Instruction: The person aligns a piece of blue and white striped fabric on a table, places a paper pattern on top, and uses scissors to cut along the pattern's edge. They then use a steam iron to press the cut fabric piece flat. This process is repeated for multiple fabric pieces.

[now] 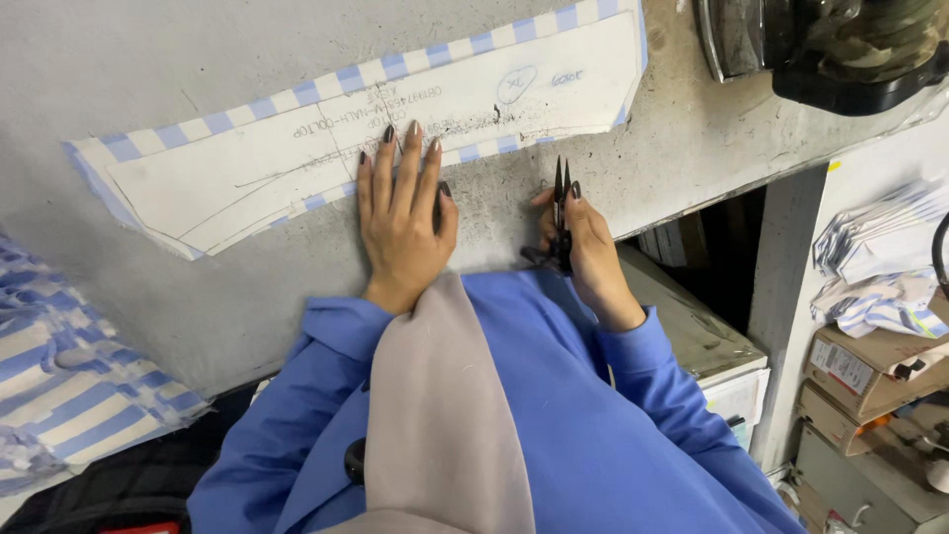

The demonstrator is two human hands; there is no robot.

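The left hand [400,222] lies flat and open on the grey table [148,59], fingers spread and pointing away from the person; its fingertips press on the near edge of a long white paper pattern [376,133], which rests on a piece of blue-and-white striped fabric [297,97] cut to nearly the same outline, so that only a striped border shows around the paper; the pattern and fabric stretch across the table from far left to upper right, mostly beyond and to the left of this hand. The right hand [583,247] sits just beside the left, near the table's front edge, curled around a pair of small black scissors [560,213]; the blades point upward toward the pattern's lower edge, their tips close to it but apart from it. A stack of folded striped fabric [69,386] lies at the lower left; cardboard boxes [855,371] and more striped pieces [875,267] sit on shelves at the right.
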